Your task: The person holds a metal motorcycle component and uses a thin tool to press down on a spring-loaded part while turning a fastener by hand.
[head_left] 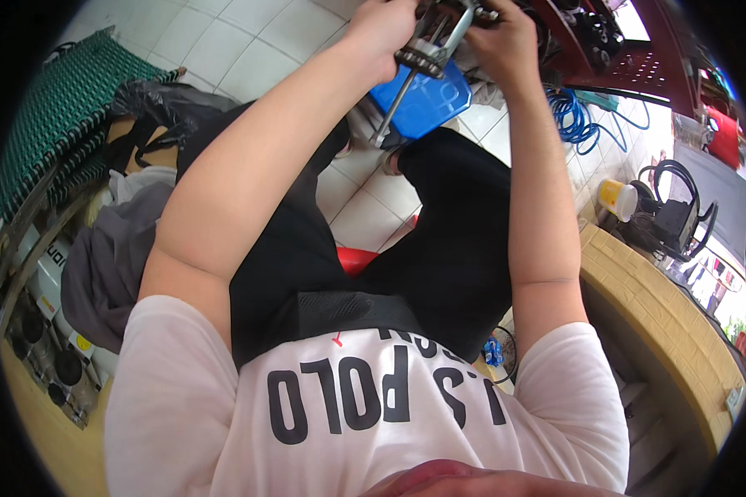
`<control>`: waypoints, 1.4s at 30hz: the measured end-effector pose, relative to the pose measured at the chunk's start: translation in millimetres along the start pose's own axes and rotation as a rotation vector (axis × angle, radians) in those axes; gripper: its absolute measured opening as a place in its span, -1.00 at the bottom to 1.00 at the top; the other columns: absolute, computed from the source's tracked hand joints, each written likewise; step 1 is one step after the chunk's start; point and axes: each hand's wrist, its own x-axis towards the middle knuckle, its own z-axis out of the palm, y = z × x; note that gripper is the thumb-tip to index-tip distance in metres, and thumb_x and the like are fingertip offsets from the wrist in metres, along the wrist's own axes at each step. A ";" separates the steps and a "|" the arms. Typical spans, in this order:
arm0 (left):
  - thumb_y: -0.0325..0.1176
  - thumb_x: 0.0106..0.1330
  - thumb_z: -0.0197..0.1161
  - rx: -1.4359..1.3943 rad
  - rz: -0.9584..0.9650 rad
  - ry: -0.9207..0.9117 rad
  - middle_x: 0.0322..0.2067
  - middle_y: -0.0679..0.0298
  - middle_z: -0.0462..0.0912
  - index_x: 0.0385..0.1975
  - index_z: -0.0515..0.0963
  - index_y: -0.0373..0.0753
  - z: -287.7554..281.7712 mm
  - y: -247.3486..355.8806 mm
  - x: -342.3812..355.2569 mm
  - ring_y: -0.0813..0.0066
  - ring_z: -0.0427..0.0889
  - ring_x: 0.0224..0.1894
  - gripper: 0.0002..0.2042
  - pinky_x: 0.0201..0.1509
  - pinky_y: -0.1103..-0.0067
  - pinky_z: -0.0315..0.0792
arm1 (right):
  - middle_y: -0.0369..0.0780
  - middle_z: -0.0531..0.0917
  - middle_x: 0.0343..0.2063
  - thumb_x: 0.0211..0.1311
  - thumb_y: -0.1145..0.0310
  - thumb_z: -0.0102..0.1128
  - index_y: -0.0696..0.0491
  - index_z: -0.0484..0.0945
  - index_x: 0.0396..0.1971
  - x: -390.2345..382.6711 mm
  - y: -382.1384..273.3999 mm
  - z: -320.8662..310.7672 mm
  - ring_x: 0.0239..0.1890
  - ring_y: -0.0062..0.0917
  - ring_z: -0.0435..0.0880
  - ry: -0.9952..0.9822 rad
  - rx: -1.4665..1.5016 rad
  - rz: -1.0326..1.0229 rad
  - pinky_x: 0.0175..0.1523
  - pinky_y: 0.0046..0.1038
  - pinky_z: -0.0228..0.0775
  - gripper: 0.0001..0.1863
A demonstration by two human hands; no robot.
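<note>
At the top edge of the view, above the knees, both hands are raised together around a metal part. The left hand [381,31] is curled shut, its fingers wrapped around a ridged metal piece [421,58] from which a thin metal rod [396,103] slants down and to the left. The right hand [499,31] is closed too, gripping the upper end of the same metal assembly just beside the left hand; how its fingertips lie cannot be told, since they are cut off by the rim of the picture.

Below the hands, a blue plastic box [429,103] is seen on the white tiled floor [224,50], touching or just behind the rod's lower end. A coil of blue cable [574,120] lies to the right of it, near a dark red metal frame [638,62]. Black trousers [448,240] are worn, and a red stool [355,259] shows between the legs. Further right, a yellow-lidded cup [617,199] stands by a tiled ledge [655,306]. To the left, a green mat [58,108] and a grey cloth [108,257] are seen.
</note>
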 end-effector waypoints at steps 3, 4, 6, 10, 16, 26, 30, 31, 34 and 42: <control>-0.10 0.59 0.11 0.171 0.026 0.022 -0.32 0.33 0.71 -0.02 0.60 -0.14 -7.1 -3.6 21.2 0.51 0.68 -0.41 -0.73 -0.40 0.44 0.61 | -0.14 0.74 -0.24 -0.06 0.56 0.44 0.14 0.68 -0.16 2.4 23.8 -7.6 -0.18 -0.37 0.74 0.077 -0.175 -0.188 0.00 -0.41 0.57 -0.63; -0.09 0.58 0.14 0.140 -0.014 0.003 -0.34 0.33 0.70 -0.05 0.60 -0.13 -0.6 -1.7 11.0 0.50 0.68 -0.42 -0.74 -0.43 0.43 0.60 | -0.10 0.72 -0.27 -0.20 0.54 0.49 0.12 0.69 -0.17 4.9 23.6 -10.8 -0.19 -0.24 0.75 0.099 -0.186 -0.233 -0.03 -0.36 0.59 -0.56; -0.10 0.56 0.17 0.137 0.089 0.027 -0.30 0.30 0.69 0.03 0.54 -0.11 -2.5 -1.7 7.9 0.47 0.68 -0.39 -0.74 -0.44 0.42 0.59 | -0.10 0.71 -0.27 -0.21 0.56 0.47 0.12 0.68 -0.19 8.4 22.7 -7.6 -0.18 -0.22 0.75 0.053 -0.075 -0.192 -0.03 -0.34 0.59 -0.58; -0.21 0.61 0.09 0.109 0.122 -0.001 -0.31 0.27 0.68 0.08 0.48 -0.12 -0.3 -4.3 13.7 0.46 0.69 -0.44 -0.79 -0.51 0.48 0.60 | -0.15 0.75 -0.14 0.00 0.51 0.54 0.13 0.68 -0.06 8.4 10.2 -8.9 -0.06 -0.41 0.74 0.065 0.067 -0.028 0.09 -0.40 0.56 -0.57; -0.23 0.62 0.07 0.088 0.103 -0.059 -0.26 0.23 0.69 0.13 0.43 -0.14 3.3 4.3 5.8 0.40 0.75 -0.35 -0.77 -0.42 0.46 0.66 | -0.09 0.69 -0.25 -0.01 0.52 0.44 0.12 0.72 -0.11 8.8 -5.5 -18.1 -0.13 -0.16 0.71 0.049 0.063 -0.055 -0.01 -0.31 0.55 -0.63; -0.25 0.63 0.04 0.130 0.145 -0.101 -0.22 0.28 0.69 0.04 0.52 -0.19 4.8 7.4 -1.1 0.52 0.70 -0.30 -0.80 -0.30 0.53 0.61 | -0.15 0.69 -0.23 -0.01 0.60 0.38 0.07 0.74 -0.10 7.6 -13.7 -25.4 -0.11 -0.19 0.73 0.013 0.008 -0.096 0.00 -0.32 0.54 -0.62; -0.05 0.66 -0.01 0.067 -0.002 -0.113 -0.29 0.32 0.71 0.00 0.55 -0.18 4.9 10.0 2.0 0.55 0.70 -0.35 -0.67 -0.35 0.54 0.59 | -0.15 0.69 -0.23 0.00 0.60 0.38 0.08 0.73 -0.11 8.2 -13.5 -27.0 -0.11 -0.20 0.73 0.021 0.008 -0.112 0.00 -0.31 0.54 -0.63; -0.05 0.66 -0.01 0.067 -0.001 -0.110 -0.29 0.32 0.71 0.00 0.55 -0.18 5.6 11.5 0.6 0.55 0.70 -0.35 -0.67 -0.35 0.54 0.59 | -0.15 0.69 -0.23 0.01 0.60 0.39 0.08 0.73 -0.12 8.4 -15.1 -27.6 -0.12 -0.20 0.73 0.024 0.011 -0.117 0.00 -0.31 0.54 -0.65; 0.07 0.62 0.01 0.085 0.004 -0.109 -0.33 0.33 0.71 -0.03 0.55 -0.17 6.3 19.0 -2.9 0.54 0.69 -0.39 -0.60 -0.37 0.53 0.59 | -0.15 0.70 -0.25 0.03 0.60 0.39 0.09 0.73 -0.14 9.1 -21.5 -29.0 -0.14 -0.21 0.74 0.041 0.027 -0.127 -0.03 -0.31 0.55 -0.67; 0.08 0.55 0.16 0.182 0.060 -0.161 -0.34 0.33 0.69 -0.07 0.56 -0.10 0.2 30.0 7.6 0.49 0.69 -0.46 -0.65 -0.50 0.52 0.56 | -0.15 0.71 -0.25 0.05 0.59 0.41 0.12 0.72 -0.15 9.5 -30.9 -30.5 -0.15 -0.24 0.75 0.035 0.004 -0.161 -0.05 -0.33 0.56 -0.69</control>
